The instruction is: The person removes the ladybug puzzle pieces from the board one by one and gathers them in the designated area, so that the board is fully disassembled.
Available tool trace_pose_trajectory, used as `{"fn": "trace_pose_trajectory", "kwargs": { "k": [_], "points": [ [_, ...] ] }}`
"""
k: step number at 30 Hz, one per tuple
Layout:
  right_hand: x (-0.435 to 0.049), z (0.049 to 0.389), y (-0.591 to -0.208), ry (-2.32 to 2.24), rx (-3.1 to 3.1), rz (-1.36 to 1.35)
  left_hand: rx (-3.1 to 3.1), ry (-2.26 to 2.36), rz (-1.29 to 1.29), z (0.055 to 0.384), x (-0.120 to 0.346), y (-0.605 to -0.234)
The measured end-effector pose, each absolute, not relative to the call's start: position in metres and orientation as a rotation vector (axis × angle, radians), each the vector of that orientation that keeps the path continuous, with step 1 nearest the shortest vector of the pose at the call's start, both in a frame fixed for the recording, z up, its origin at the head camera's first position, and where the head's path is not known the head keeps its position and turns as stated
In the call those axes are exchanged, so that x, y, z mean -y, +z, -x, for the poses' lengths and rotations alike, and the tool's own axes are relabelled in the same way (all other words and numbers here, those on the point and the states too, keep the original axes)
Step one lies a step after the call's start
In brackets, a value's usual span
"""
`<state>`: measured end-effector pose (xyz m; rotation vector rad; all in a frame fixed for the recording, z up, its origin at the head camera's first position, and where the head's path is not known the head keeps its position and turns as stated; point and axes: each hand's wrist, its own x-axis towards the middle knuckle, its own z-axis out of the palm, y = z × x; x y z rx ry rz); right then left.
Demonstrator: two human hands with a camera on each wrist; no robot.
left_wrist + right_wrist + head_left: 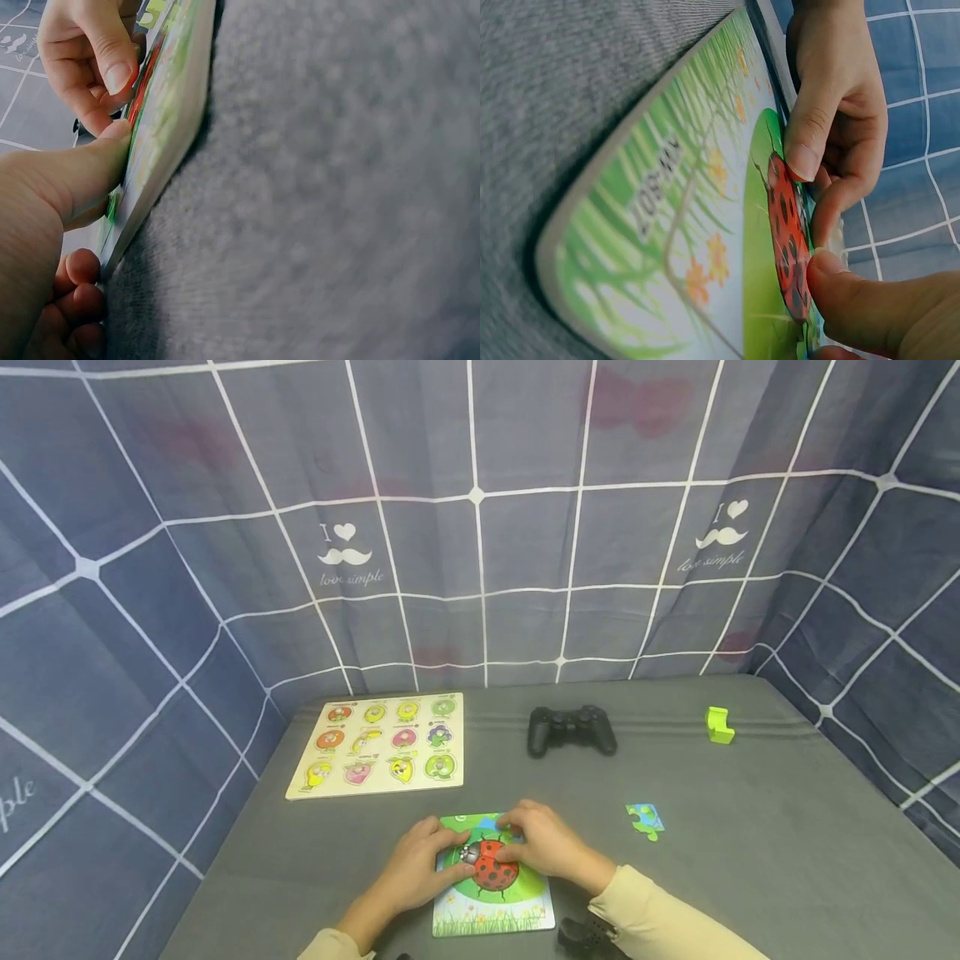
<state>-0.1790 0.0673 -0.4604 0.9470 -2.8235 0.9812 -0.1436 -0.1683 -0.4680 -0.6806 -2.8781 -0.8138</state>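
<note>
A ladybug jigsaw puzzle (491, 910) lies on the grey table in front of me, its red ladybug (784, 232) between my hands. My left hand (416, 864) grips the puzzle's left side, the thumb on top near the ladybug's head. In the left wrist view its other fingers (84, 304) curl beside the board's edge. My right hand (551, 843) bends over the upper right part, thumb on the ladybug and index finger by a blue patch (487, 823). Whether it pinches a single piece I cannot tell. A loose blue-and-green puzzle piece (647, 821) lies to the right.
Behind on the left lies a wooden fruit peg board (386, 756). A black game controller (572, 729) sits at the back middle, and a small lime-green block (719, 725) is farther right. Checked cloth (525, 543) hangs behind and on both sides of the table.
</note>
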Motion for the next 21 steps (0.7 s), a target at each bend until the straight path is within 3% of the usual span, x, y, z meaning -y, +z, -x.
{"fn": "trace_pose_trajectory", "kwargs": {
  "k": [21],
  "points": [
    [-0.0679, 0.1766, -0.4602, 0.943, 2.815, -0.858, 2.895, -0.862, 0.687, 0.1472, 0.169, -0.4644]
  ]
}}
